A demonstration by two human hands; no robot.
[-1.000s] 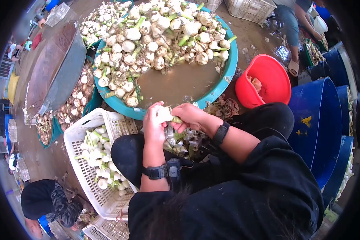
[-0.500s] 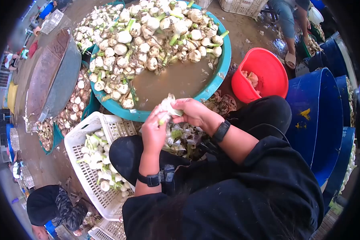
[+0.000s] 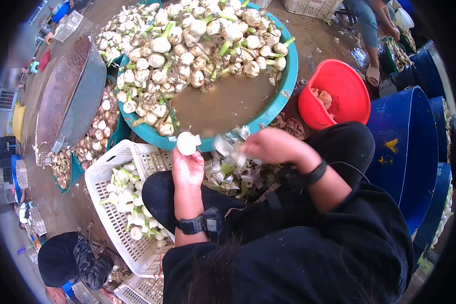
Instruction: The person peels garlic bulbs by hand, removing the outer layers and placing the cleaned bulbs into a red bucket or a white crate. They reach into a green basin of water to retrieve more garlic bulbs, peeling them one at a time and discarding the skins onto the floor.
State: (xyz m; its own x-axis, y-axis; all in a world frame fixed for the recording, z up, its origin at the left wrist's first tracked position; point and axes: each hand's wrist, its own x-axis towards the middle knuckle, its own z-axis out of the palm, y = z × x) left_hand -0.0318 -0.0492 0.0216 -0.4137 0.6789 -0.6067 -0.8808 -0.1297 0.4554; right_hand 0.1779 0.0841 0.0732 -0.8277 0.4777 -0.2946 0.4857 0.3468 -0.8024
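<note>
My left hand (image 3: 188, 169) is closed round the lower part of a white, peeled bulb (image 3: 187, 144) near the front rim of the round teal tub (image 3: 159, 141). To its right, my right hand (image 3: 268, 147) is blurred, with pale loose skins (image 3: 227, 148) at its fingertips; whether it grips them is unclear. Beneath the hands lies a heap of peelings (image 3: 228, 175). Muddy bulbs with green stems (image 3: 197, 78) are piled in the tub around brown water. Cleaned bulbs (image 3: 129, 197) lie in the white crate (image 3: 104, 218) at my left knee.
A red basin (image 3: 352, 96) holding something orange-pink stands right of the tub. Large blue barrels (image 3: 397, 167) stand at the right. A metal trough (image 3: 68, 96) and more bulbs are on the left. One co-worker (image 3: 61, 258) is at the lower left, another person's leg (image 3: 367, 30) at the upper right.
My hands have parted: the right moved away to the right and blurred, while the left turned palm up with the bulb, now bare and white. The whole view shifted slightly.
</note>
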